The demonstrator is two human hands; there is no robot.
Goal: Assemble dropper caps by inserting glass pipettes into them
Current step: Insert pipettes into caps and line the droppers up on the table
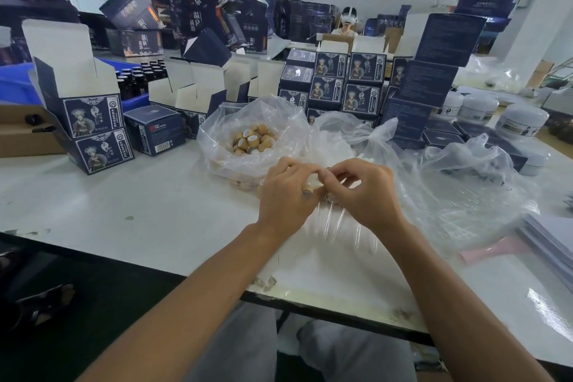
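On the white counter (124, 195), a clear plastic bag of tan wooden dropper caps (252, 138) lies beyond the hands. One cap is pinched in the left hand (286, 192); the right hand (361, 192) pinches something, presumably a thin glass pipette. Light, brittle, slippery: best gripped near the top.

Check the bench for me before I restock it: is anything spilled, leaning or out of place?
Yes. A heap of dark boxes at the back left leans and tumbles at odd angles. Small clear bits lie loose at the table's near edge, in front of the hands; I cannot tell if they are broken glass.
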